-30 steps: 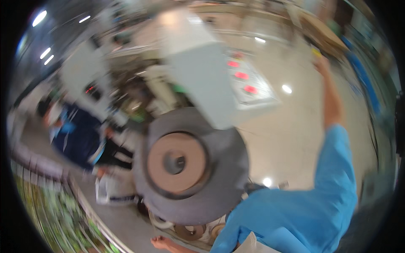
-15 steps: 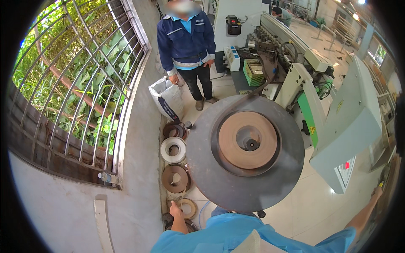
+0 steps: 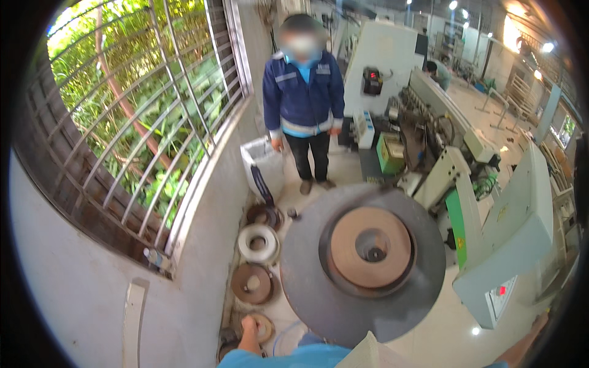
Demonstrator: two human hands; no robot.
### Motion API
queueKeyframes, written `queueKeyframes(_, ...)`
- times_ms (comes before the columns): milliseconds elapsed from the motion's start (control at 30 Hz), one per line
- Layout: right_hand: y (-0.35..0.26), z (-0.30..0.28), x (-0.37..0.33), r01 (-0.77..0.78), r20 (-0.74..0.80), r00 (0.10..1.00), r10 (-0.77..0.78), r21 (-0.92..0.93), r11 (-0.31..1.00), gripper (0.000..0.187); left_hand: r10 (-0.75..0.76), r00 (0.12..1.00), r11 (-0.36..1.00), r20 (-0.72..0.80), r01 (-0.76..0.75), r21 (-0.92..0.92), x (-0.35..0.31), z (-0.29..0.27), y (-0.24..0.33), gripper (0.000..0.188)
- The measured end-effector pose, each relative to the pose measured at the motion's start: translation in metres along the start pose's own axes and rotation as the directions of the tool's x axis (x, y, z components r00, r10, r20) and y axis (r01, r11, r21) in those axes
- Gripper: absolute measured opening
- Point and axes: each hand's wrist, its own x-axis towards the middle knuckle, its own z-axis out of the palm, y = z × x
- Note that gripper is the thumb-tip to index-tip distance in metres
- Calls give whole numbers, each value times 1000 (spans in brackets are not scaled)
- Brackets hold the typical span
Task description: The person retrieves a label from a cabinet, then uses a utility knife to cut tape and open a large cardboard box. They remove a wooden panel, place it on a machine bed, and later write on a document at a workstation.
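Observation:
My left hand (image 3: 248,323) is low on the left, beside a tan roll of banding (image 3: 265,329) on the floor. Its fingers are too small and blurred to show whether they touch the roll. My right hand (image 3: 539,323) is stretched out to the far right in shadow, its fingers indistinct. In front of me stands a large round dark turntable (image 3: 307,288) carrying a wide coil of brown edge banding (image 3: 343,245) with a hollow centre. Along the wall lie a brown roll (image 3: 240,283), a white roll (image 3: 243,244) and a darker roll (image 3: 256,214).
A person in a dark blue jacket (image 3: 307,98) stands beyond the turntable, next to a white sack (image 3: 264,162). A long machine with a pale cover panel (image 3: 515,214) occupies the right. A barred window (image 3: 141,122) and a wall (image 3: 202,245) bound the left.
My view has tilted up, so the scene sits lower in the picture. Both my hands appear lower, and the right one is dimmer. The person in the jacket stands with arms hanging.

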Motion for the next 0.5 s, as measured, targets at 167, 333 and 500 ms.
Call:
queueKeyframes(167,-14,-9,-22,-70,-8,998,69,-212,975,32,-9,999,1000,54,10,-23,-5,-8,-8,11)
queueKeyframes(333,-10,-19,-45,-111,-29,994,107,-242,964,32,-84,995,996,-49,84,10,-21,-14,-1,18)
queueKeyframes(500,10,-44,-8,-43,11,999,46,-210,977,26,-5,998,996,-56,9,84,-24,-8,10,22)
